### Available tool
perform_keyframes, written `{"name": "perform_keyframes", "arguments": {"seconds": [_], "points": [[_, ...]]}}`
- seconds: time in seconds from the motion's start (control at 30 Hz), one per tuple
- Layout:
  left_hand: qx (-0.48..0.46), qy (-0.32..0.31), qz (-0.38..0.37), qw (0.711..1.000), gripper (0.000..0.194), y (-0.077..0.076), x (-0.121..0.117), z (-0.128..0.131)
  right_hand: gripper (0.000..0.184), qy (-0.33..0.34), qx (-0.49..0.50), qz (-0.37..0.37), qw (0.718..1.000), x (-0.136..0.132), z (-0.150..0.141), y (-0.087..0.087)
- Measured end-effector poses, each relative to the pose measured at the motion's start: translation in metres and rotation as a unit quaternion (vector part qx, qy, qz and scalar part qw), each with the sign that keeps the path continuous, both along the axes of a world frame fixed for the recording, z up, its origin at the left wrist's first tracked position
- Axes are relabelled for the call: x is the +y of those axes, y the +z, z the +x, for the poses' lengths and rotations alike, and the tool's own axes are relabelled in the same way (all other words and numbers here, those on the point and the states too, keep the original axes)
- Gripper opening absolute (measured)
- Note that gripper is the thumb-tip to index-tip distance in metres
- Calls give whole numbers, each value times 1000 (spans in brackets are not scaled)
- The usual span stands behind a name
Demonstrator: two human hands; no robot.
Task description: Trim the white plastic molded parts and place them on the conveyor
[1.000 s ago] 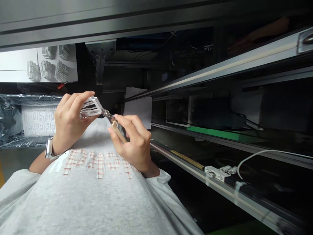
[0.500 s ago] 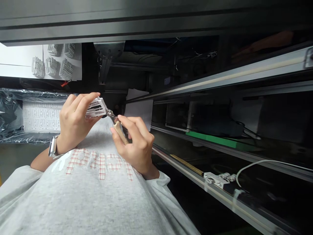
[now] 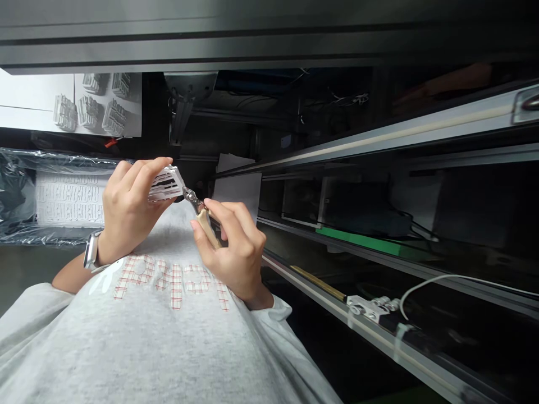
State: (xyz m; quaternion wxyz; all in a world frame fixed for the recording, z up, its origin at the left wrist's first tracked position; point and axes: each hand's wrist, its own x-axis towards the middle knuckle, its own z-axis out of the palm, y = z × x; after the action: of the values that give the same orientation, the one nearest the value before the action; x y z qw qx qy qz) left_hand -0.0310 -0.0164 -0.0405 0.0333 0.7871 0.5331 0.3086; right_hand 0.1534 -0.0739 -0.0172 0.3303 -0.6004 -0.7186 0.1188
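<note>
Between the thumb and fingers of my left hand is a white plastic frame piece with thin slats, held up in front of my chest. My right hand is closed around the beige handles of a pair of nippers. The metal jaws touch the right edge of the white piece; whether they bite on it I cannot make out. My left palm and part of the piece are hidden behind the fingers.
A plastic-lined box with rows of white moulded parts stands at my left. Behind it, several stacks of similar parts lie on a white surface. Metal rails run along the right, with a white cable beside them.
Both hands keep their grips and have hardly moved. The background at the right has shifted slightly left, as my view has moved a little.
</note>
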Motion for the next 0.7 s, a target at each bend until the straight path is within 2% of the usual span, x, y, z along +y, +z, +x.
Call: {"name": "perform_keyframes", "arguments": {"seconds": [0.7], "points": [[0, -15, 3, 1000, 40, -2, -1, -3, 22, -5, 2, 6, 1000, -1, -4, -2]]}}
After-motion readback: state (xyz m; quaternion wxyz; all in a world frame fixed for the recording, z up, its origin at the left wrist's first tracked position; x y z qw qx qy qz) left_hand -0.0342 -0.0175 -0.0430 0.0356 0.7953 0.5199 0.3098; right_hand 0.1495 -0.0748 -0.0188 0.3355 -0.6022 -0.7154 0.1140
